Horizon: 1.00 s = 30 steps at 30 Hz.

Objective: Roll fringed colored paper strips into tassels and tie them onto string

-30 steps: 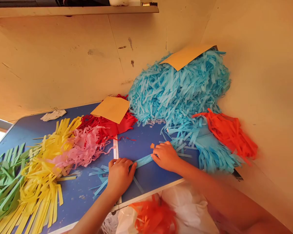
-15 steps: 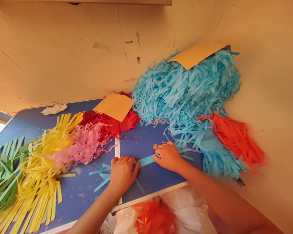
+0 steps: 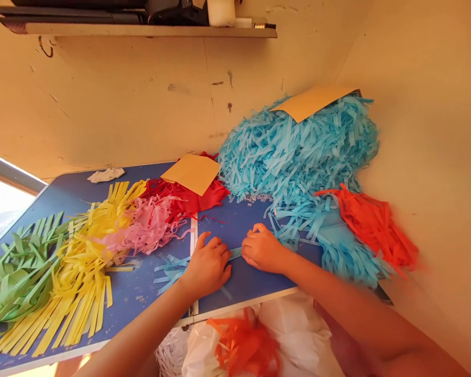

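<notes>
A narrow light-blue tissue paper strip (image 3: 236,253) runs between my two hands across the blue table (image 3: 235,285). My left hand (image 3: 209,264) rests over its left part, palm down, fingers apart and slightly bent. Loose blue fringe ends (image 3: 171,271) spread out to the left from under that hand. My right hand (image 3: 265,250) is closed around the strip's other end, with its fingertips curled in. What lies beneath both palms is hidden.
A tall heap of blue fringe (image 3: 298,152) stands behind, orange-red fringe (image 3: 372,225) at its right. Leftward lie red (image 3: 176,199), pink (image 3: 151,225), yellow (image 3: 86,272) and green (image 3: 19,272) fringes. Orange strips (image 3: 245,345) sit on my lap. A shelf (image 3: 141,30) hangs above.
My left hand has rolled forward over the strip, its fingers lifting and spreading. The right hand has shifted slightly left, shortening the visible strip between them. The view has tilted up.
</notes>
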Tool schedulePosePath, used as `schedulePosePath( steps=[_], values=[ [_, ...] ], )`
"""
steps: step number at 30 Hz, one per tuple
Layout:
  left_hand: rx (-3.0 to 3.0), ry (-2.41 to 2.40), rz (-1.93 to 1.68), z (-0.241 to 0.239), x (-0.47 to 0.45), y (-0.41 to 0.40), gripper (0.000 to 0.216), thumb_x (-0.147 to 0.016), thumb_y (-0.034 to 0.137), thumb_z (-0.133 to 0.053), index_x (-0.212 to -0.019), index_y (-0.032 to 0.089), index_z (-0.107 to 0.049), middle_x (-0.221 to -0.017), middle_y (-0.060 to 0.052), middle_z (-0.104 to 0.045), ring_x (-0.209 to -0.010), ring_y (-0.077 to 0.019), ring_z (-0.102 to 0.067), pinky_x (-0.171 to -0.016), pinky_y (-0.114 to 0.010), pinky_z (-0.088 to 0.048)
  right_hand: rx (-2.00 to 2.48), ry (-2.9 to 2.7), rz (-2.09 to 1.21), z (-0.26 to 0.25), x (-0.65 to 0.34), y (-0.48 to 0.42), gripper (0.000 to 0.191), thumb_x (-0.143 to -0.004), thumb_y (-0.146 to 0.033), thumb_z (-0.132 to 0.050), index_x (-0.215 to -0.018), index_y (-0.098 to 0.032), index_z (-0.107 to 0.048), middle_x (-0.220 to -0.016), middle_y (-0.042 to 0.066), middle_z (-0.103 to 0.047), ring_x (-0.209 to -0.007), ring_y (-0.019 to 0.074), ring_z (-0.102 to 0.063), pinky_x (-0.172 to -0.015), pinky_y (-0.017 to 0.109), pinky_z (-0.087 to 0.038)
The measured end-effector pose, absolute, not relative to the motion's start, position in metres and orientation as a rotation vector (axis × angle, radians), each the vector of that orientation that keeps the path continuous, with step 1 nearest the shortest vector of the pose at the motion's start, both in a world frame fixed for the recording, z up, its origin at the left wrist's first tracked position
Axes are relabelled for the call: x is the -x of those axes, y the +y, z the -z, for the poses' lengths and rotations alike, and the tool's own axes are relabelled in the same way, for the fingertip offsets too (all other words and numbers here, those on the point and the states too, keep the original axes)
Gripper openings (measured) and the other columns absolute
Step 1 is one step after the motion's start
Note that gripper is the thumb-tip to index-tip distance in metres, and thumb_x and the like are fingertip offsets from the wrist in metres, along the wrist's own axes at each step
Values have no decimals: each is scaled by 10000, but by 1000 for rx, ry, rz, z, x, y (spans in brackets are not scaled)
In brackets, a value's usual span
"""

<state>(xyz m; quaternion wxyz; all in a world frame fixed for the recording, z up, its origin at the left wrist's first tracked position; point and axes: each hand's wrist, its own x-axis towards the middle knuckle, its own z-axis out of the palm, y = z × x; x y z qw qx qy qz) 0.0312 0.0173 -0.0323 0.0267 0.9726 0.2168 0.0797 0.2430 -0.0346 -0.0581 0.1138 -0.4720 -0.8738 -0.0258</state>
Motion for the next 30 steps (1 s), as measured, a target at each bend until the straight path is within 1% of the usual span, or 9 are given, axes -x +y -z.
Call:
schedulePosePath(
  steps=[5,7,10,13,15,18,21,24,30],
  values=[
    [-3040,777,-289,39,-31,21,134,-833,164,-550,-835,206,-677,-832,-53,-698,-931,-249,-583,-1052,-534,-282,1491,-2463,-60,50,-245,-27,222,-881,-184,-542,-688,-187,-651,-748,12,-686,-709,141,-528,-832,375,-258],
    [-3060,803,-347,44,-29,20,174,-878,157,-519,-822,206,-677,-813,-43,-698,-909,-235,-592,-1050,-521,-281,1531,-2422,3,46,-238,-31,143,-869,-248,-581,-774,-188,-669,-825,37,-692,-801,178,-544,-832,382,-268],
    [-3105,809,-442,49,-23,14,237,-942,173,-481,-822,210,-682,-790,-32,-701,-891,-222,-605,-1047,-505,-275,1493,-2423,171,49,-225,-40,151,-884,-315,-601,-885,-179,-666,-906,67,-680,-895,219,-529,-826,393,-283],
    [-3139,811,-455,53,-16,7,246,-958,160,-481,-840,214,-689,-785,-25,-708,-904,-227,-612,-1030,-495,-281,1439,-2440,287,62,-226,-47,207,-940,-169,-523,-779,-189,-651,-776,30,-660,-853,191,-519,-806,373,-277],
    [-3122,808,-459,57,-9,4,230,-957,154,-492,-881,220,-699,-817,-21,-721,-914,-232,-616,-1017,-492,-285,1438,-2388,291,71,-237,-52,260,-957,-115,-496,-780,-205,-663,-773,12,-674,-867,173,-522,-819,369,-266],
    [-3010,822,-539,63,-1,5,229,-968,200,-497,-914,240,-716,-852,-7,-735,-894,-221,-629,-1002,-480,-286,1452,-2294,156,78,-258,-56,221,-965,-184,-548,-815,-239,-702,-826,-6,-707,-865,164,-533,-839,378,-256],
    [-2812,910,-579,67,3,8,254,-969,303,-512,-853,275,-737,-844,12,-736,-844,-196,-643,-958,-440,-301,1536,-2169,-159,78,-272,-52,146,-898,-273,-679,-763,-254,-730,-826,-9,-708,-841,161,-552,-809,360,-268],
    [-2647,1069,-503,68,2,10,244,-932,392,-561,-810,293,-748,-862,9,-739,-855,-204,-644,-885,-408,-318,1619,-2068,-417,74,-274,-46,106,-851,-269,-732,-747,-248,-738,-810,-8,-696,-834,163,-557,-790,343,-282],
    [-2499,1230,-458,65,-1,4,278,-921,447,-551,-796,292,-744,-858,-7,-741,-892,-236,-619,-852,-420,-298,1750,-2028,-485,67,-267,-41,126,-804,-264,-755,-709,-206,-697,-775,-5,-663,-804,167,-521,-772,334,-276]
  ],
)
